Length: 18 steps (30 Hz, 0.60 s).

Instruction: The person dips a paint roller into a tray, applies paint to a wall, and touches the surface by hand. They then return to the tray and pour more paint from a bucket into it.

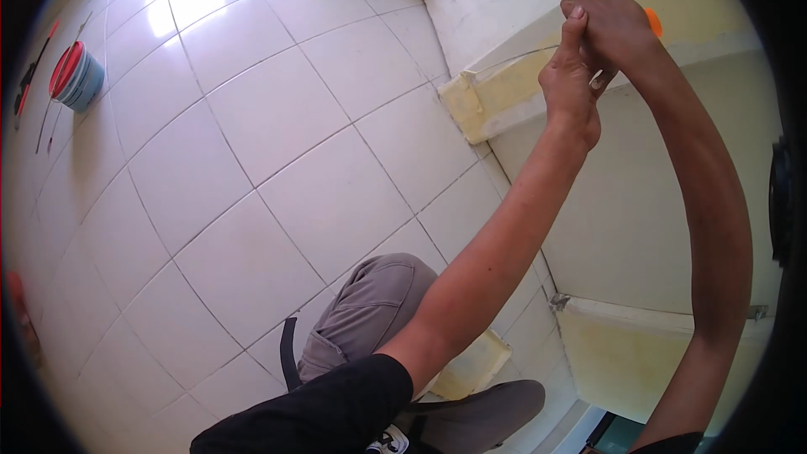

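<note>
High on the right, my two hands are together in front of the pale wall [635,193]. My right hand [620,27] is closed, knuckles up, and a bright orange piece [654,23] sticks out past its far side; the rest of that thing is hidden. Just below and touching it, my left hand [572,88] has its fingers curled and its thumb pointing up. What lies inside the left fingers does not show. Behind both hands runs a yellowish strip [513,92] along the wall, its left end folded or ragged.
White floor tiles [244,160] spread to the left. A light-blue bucket with red at its top [84,88] stands at far left, beside thin long rods. A yellowish sheet [479,366] lies by my knees. Another yellowish panel [622,353] sits low on the right.
</note>
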Tool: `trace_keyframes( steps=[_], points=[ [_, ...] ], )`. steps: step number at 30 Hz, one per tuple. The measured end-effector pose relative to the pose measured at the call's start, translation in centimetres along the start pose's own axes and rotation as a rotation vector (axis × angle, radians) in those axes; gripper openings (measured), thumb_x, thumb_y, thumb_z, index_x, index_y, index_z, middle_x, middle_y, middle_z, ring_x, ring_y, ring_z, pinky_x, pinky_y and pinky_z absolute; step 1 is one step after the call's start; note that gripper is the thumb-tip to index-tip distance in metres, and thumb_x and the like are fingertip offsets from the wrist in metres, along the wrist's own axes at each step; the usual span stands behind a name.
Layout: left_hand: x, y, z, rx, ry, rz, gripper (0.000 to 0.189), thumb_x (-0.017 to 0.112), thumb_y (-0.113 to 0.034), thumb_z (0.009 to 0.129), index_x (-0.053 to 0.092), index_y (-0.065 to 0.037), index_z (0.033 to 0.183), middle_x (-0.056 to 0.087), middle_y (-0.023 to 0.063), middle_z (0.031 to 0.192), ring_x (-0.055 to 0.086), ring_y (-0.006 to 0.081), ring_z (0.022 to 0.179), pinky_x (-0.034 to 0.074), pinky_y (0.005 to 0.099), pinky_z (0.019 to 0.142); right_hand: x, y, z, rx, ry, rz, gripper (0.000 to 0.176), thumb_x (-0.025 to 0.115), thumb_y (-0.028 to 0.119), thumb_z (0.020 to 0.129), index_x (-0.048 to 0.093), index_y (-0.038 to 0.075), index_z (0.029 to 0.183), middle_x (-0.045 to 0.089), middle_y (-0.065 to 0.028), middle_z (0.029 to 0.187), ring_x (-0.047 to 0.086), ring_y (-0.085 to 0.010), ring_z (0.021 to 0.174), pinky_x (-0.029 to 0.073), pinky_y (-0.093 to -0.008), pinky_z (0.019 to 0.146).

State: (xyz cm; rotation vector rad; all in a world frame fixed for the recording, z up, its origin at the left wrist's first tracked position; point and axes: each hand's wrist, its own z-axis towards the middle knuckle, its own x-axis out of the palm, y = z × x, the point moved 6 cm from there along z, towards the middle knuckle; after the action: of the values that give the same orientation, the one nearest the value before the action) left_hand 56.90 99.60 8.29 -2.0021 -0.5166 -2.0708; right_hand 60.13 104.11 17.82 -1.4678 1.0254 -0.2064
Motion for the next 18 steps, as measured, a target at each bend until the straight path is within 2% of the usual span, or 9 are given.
trace_keyframes(
  steps=[6,9,12,15,16,17,18],
  points=[
    [-3.1,1.5,0.8,-0.021,-0.101,0.019,0.076,0.077,-0.066,0.076,0.055,-0.007,0.118,0.053,0.0010,0.101,0.053,0.0119,0.087,0.044,0.0304,0.081,4.0,2.0,1.8,-0.005,0.129,0.056,0.034,0.072,0.025,0.081,0.064,0.008,0.109,0.070,-0.0112,0.104,0.072,-0.0312,0.090,0.057,-0.0399,0.080],
    [-3.6,2.2,0.5,-0.008,-0.165,0.036,0.077,0.077,-0.066,0.076,0.055,-0.006,0.120,0.054,0.0025,0.103,0.054,0.0139,0.095,0.045,0.0314,0.086,4.8,2.5,1.2,-0.052,0.057,0.069,0.030,0.070,0.024,0.083,0.064,0.008,0.107,0.070,-0.0105,0.103,0.071,-0.0316,0.088,0.057,-0.0404,0.078],
    [-2.7,3.5,-1.3,0.031,-0.227,0.038,0.075,0.076,-0.064,0.078,0.057,-0.004,0.120,0.055,0.0046,0.105,0.054,0.0158,0.101,0.045,0.0314,0.090,4.6,2.2,-1.0,-0.018,0.100,0.114,0.024,0.069,0.024,0.085,0.064,0.008,0.102,0.070,-0.0109,0.101,0.070,-0.0326,0.086,0.056,-0.0409,0.078],
    [-1.0,6.2,-3.7,0.083,-0.268,0.115,0.070,0.076,-0.061,0.082,0.058,-0.002,0.115,0.055,0.0059,0.106,0.053,0.0157,0.101,0.045,0.0307,0.091,5.0,0.0,-6.0,0.024,-0.071,0.179,0.023,0.069,0.025,0.086,0.063,0.007,0.099,0.068,-0.0116,0.101,0.068,-0.0345,0.083,0.054,-0.0426,0.075],
    [-0.4,7.1,-5.0,0.100,-0.277,0.156,0.068,0.075,-0.060,0.083,0.059,-0.002,0.113,0.055,0.0061,0.106,0.053,0.0154,0.101,0.044,0.0304,0.091,5.8,-1.0,-8.4,0.027,-0.212,0.227,0.024,0.070,0.027,0.085,0.062,0.006,0.094,0.069,-0.0135,0.098,0.068,-0.0358,0.082,0.053,-0.0442,0.074],
    [0.5,8.0,-6.5,0.074,-0.259,0.185,0.072,0.076,-0.057,0.085,0.056,0.002,0.121,0.055,0.0065,0.105,0.052,0.0150,0.100,0.044,0.0303,0.090,6.1,-1.6,-11.0,0.034,-0.354,0.270,0.026,0.071,0.028,0.084,0.062,0.005,0.090,0.069,-0.0153,0.095,0.067,-0.0371,0.082,0.053,-0.0458,0.073],
    [1.2,9.0,-8.1,0.050,-0.236,0.216,0.076,0.076,-0.053,0.087,0.054,0.006,0.130,0.054,0.0069,0.104,0.051,0.0146,0.099,0.044,0.0302,0.089,6.0,-1.9,-13.2,0.096,-0.263,0.314,0.026,0.072,0.028,0.083,0.061,0.004,0.086,0.068,-0.0174,0.090,0.066,-0.0384,0.079,0.052,-0.0470,0.069]
  ],
)
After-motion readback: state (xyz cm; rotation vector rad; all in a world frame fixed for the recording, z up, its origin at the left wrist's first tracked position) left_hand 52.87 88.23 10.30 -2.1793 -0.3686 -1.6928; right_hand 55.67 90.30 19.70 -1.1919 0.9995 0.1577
